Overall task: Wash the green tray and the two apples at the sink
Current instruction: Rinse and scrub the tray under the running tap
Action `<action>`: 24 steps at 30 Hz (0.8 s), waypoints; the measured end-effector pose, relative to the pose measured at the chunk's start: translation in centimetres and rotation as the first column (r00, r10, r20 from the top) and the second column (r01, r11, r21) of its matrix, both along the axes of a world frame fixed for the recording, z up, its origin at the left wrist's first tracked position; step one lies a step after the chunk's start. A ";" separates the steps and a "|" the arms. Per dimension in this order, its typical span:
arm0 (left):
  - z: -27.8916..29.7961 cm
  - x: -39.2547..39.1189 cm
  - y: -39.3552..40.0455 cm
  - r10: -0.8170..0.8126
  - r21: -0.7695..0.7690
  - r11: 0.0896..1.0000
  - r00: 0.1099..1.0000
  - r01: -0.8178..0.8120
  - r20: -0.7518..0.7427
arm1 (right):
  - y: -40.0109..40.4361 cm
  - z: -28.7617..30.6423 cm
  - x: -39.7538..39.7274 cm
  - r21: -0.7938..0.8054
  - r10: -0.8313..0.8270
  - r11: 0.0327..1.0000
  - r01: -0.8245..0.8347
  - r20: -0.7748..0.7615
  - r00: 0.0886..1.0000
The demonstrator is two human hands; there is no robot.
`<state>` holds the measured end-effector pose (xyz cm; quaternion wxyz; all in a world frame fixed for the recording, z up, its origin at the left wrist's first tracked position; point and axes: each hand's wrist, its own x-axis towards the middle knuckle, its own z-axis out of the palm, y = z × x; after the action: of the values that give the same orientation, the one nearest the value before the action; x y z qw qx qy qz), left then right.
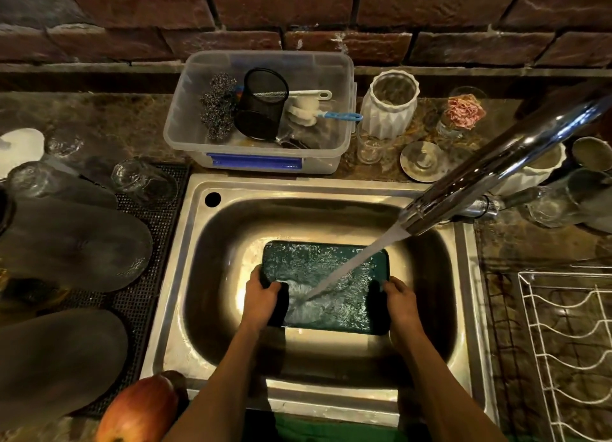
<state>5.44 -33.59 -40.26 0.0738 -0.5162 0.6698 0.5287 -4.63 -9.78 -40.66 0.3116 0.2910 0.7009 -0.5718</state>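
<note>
The green tray (318, 262) lies flat in the steel sink (198, 243), under water running from the chrome faucet (490, 173). The stream lands near the tray's front left and splashes across it. My left hand (263, 296) grips the tray's left edge, thumb on top. Gripping the right edge is my right hand (400, 297). One red-yellow apple (140, 412) rests on the counter at the sink's front left corner. A second, darker apple (177, 380) shows partly behind it.
A clear plastic tub (258, 157) with scrubbers, brushes and a black mesh cup stands behind the sink. Upturned glasses and dark plates sit on a mat (159, 210) to the left. A white vase (389, 105), jars and a white wire rack (569, 342) occupy the right.
</note>
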 end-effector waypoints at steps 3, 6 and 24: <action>0.0 0.0 0.0 -0.005 -0.001 1.000 1.000 0.005 -0.006 | 0.0 -0.3 0.0 0.003 0.009 1.000 -0.009 -0.017 1.000; 0.0 0.0 -0.1 -0.014 0.015 1.000 1.000 0.014 -0.005 | 0.0 -0.6 0.0 0.001 0.008 1.000 -0.008 -0.022 1.000; 5.0 3.0 -0.7 -0.255 -0.249 0.932 0.964 0.265 0.072 | 1.1 0.2 1.0 0.065 0.017 0.998 -0.013 -0.066 0.998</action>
<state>8.47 -34.34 -35.27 0.0888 -0.4382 0.7933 0.4133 -3.60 -8.63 -40.46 0.2827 0.2764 0.7313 -0.5558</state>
